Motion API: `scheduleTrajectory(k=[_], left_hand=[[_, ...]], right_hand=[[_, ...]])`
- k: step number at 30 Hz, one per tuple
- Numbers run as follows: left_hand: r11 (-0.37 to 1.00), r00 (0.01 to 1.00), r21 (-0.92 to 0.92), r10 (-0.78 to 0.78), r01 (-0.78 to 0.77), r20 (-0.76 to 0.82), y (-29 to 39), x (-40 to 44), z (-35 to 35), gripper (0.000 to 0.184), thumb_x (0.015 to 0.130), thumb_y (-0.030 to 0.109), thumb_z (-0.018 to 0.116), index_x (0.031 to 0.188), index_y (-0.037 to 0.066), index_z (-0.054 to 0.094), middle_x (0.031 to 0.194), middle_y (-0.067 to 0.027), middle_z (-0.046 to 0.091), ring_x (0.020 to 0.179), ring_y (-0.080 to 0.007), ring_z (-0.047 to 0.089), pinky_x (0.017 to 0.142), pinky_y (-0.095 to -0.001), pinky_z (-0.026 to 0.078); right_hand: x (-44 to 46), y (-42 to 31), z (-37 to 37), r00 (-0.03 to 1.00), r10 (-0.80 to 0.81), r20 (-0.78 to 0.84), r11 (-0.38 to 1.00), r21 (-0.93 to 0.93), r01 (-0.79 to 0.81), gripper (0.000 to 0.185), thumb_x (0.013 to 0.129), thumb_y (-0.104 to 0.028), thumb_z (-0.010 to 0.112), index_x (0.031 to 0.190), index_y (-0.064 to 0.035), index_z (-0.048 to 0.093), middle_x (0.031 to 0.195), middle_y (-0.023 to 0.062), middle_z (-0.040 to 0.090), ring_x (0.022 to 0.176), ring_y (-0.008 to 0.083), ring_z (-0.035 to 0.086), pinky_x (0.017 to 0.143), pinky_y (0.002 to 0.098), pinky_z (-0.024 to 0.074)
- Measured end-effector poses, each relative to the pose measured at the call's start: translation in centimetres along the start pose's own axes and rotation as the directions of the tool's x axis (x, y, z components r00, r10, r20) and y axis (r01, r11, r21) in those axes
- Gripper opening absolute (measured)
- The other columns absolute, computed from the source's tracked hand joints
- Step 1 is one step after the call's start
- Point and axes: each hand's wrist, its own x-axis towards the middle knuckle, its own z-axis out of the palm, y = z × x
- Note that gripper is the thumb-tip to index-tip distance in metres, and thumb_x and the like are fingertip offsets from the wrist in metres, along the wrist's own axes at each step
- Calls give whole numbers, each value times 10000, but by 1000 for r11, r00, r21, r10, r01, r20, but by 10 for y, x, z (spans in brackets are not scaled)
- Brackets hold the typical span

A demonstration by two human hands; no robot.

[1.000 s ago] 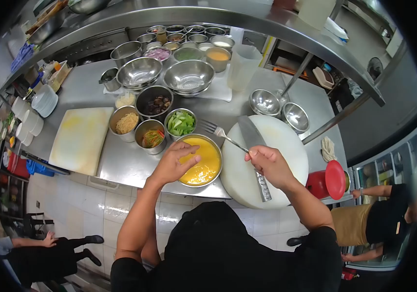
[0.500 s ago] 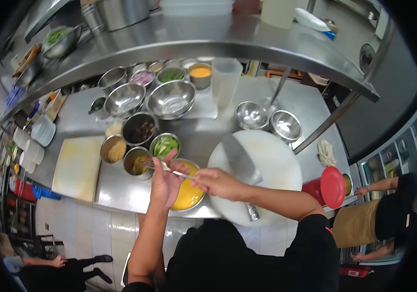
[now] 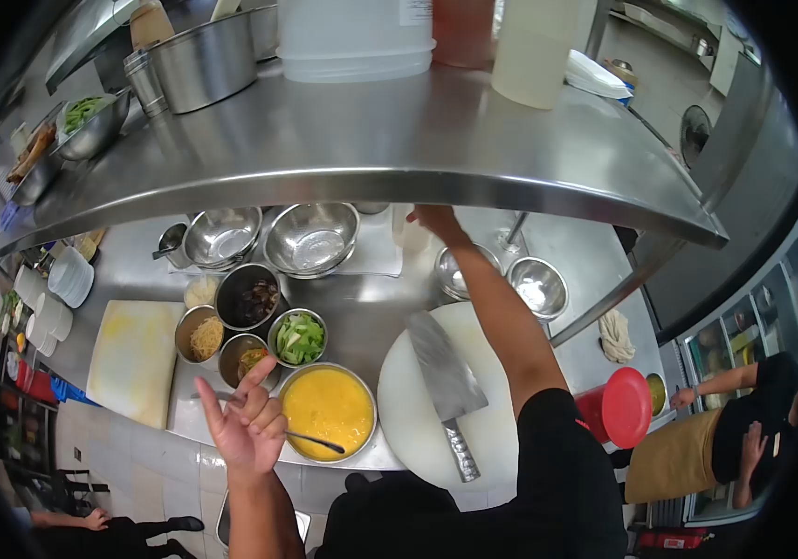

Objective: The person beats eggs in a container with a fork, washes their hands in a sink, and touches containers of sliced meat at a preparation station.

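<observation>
My left hand (image 3: pixel 252 424) is closed around a fork (image 3: pixel 315 440) with its curled fingers, while the index finger and thumb stick out. The fork's dark handle end points right, over a steel bowl of yellow beaten egg (image 3: pixel 324 405). My right hand (image 3: pixel 436 221) is stretched to the back of the counter, at a tall clear plastic pitcher (image 3: pixel 410 244). The shelf edge partly hides these fingers, so their grip cannot be made out. A cleaver (image 3: pixel 446 368) lies on the round white cutting board (image 3: pixel 408 410) below my right arm.
A steel shelf (image 3: pixel 362 140) overhangs the counter's back. Left of the egg stand pots of chopped greens (image 3: pixel 299 337), noodle-like shreds (image 3: pixel 204 337) and dark pieces (image 3: pixel 257 300). Steel bowls (image 3: pixel 311 240), a rectangular board (image 3: pixel 133 359) and a red container (image 3: pixel 625 407) surround them. A co-worker (image 3: pixel 735 429) stands at right.
My right hand has let go of the fork's handle and moved up and away to the pitcher. My left hand keeps the fork and is lower and further left. The view has tilted up.
</observation>
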Motion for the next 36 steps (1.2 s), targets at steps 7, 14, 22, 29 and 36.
scheduleTrajectory(k=[7, 14, 22, 29, 36], left_hand=[[988, 990, 78, 137, -133, -45, 35, -36, -3, 941, 890, 664, 406, 1367, -136, 272, 601, 37, 242, 518, -72, 266, 460, -218, 260], [953, 960, 167, 269, -253, -79, 61, -51, -12, 854, 943, 571, 402, 1380, -142, 229, 599, 42, 252, 512, -63, 262, 443, -216, 245], [891, 880, 451, 254, -51, -401, 66, -74, -53, 551, 988, 421, 425, 1265, -54, 468, 571, 74, 287, 459, -11, 236, 378, -160, 197], [776, 726, 546, 171, 317, -666, 49, -84, -83, 512, 941, 416, 539, 1211, -18, 502, 642, 20, 483, 420, -7, 243, 348, -163, 202], [708, 651, 533, 136, 463, -746, 12, -80, -107, 572, 897, 502, 562, 1202, 28, 468, 852, -62, 581, 730, -159, 656, 378, -165, 274]], right_hand=[[27, 66, 33, 972, 112, -205, 986, -102, -135, 507, 793, -204, 633, 1208, 45, 484, 1007, 202, 588, 913, 325, 562, 754, 456, 455], [36, 148, 45, 929, -217, -301, 789, -614, -15, 686, 809, -239, 600, 1348, 90, 332, 837, 206, 569, 619, 311, 591, 503, 403, 487], [36, 210, 32, 859, 433, -273, 895, 243, -374, 697, 893, -551, 477, 1197, 74, 414, 893, 283, 591, 683, 345, 635, 534, 427, 518], [-8, 9, -57, 927, 279, 252, 712, 593, -376, 424, 918, -424, 495, 1078, -37, 559, 862, 49, 590, 763, 155, 625, 588, 267, 463], [-109, -189, -49, 358, -356, 863, 591, 505, -629, 286, 899, -210, 585, 1127, -45, 534, 966, 37, 576, 845, 130, 597, 682, 277, 515]])
